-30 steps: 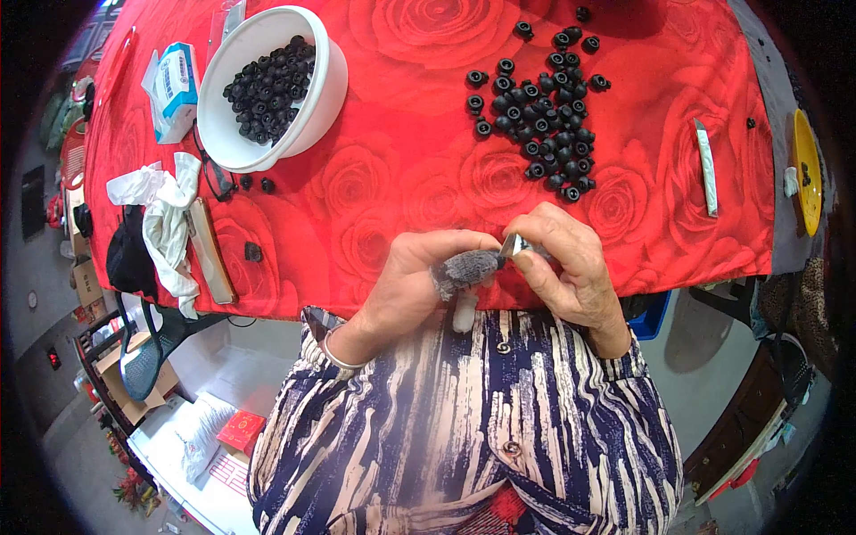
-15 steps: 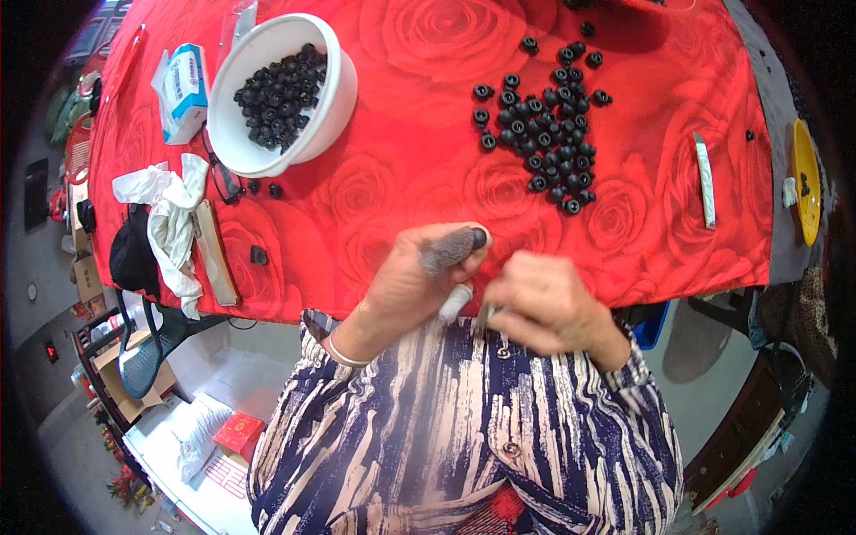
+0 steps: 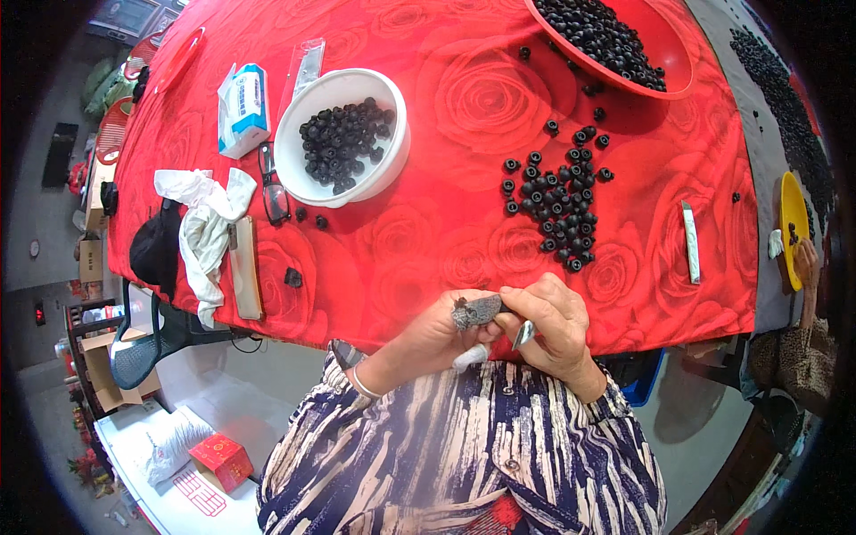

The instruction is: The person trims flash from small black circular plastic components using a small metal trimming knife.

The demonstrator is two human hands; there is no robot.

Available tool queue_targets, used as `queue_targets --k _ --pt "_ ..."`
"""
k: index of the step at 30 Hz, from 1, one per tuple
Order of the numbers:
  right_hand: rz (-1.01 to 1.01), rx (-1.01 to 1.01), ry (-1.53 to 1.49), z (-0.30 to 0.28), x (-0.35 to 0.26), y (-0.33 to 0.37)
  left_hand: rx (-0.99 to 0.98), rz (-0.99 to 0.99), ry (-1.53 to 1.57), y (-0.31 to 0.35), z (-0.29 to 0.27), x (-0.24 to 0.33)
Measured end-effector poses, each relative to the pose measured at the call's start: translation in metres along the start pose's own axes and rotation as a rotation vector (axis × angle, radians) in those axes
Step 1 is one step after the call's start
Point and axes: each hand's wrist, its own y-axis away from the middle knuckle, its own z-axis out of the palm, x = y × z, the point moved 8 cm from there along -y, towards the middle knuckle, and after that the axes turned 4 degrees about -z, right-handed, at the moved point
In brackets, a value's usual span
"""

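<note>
Head view of 2 bare hands meeting at the near edge of a table covered with a red rose-patterned cloth [image 3: 428, 259]. The left hand [image 3: 434, 334] is curled around a small grey, rough-surfaced piece [image 3: 476, 311], pinched between thumb and fingertips; 1 of its fingers carries a white wrapping [image 3: 470, 358]. The right hand [image 3: 555, 323] is closed on a thin metal blade-like tool [image 3: 523, 334], whose tip points down and lies just beside the grey piece. Both hands hover above the table edge, in front of the person's blue-and-white patterned blouse [image 3: 464, 455]. Further out on the cloth, a loose heap of small black round pieces [image 3: 557, 201] lies ahead of the right hand, well apart from it. A white bowl [image 3: 308, 174] holding more black pieces stands to the left of the heap, with folded spectacles [image 3: 274, 187] just beside it. A red basin [image 3: 664, 53] filled with black pieces sits at the far right. A white cloth [image 3: 207, 223] is draped over the left table edge near a flat wooden strip [image 3: 244, 278], and a blue-and-white packet [image 3: 243, 109] lies beyond the bowl. A narrow metal strip [image 3: 691, 242] rests on the cloth at the right.
</note>
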Motion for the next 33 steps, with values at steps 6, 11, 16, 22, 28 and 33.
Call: queue_targets --k 6,11,16,22,28,33 --pt "-0.027 0.049 -0.012 -0.003 -0.010 0.000 0.031 0.019 -0.011 0.006 -0.001 -0.001" --pt "-0.013 0.117 -0.045 -0.010 -0.010 0.004 0.117 0.103 -0.143 0.010 0.001 0.008" --pt "0.026 0.118 -0.075 -0.010 -0.009 0.007 0.233 0.199 -0.330 0.011 -0.005 0.013" --pt "0.031 0.085 0.002 -0.019 -0.004 0.012 0.477 0.839 -0.866 0.068 0.027 0.095" --pt "0.196 0.151 0.153 -0.033 0.022 0.026 1.032 1.108 -1.393 0.112 0.015 0.217" --pt "0.226 0.147 0.172 -0.033 0.026 0.027 1.211 1.352 -1.707 0.104 0.051 0.209"
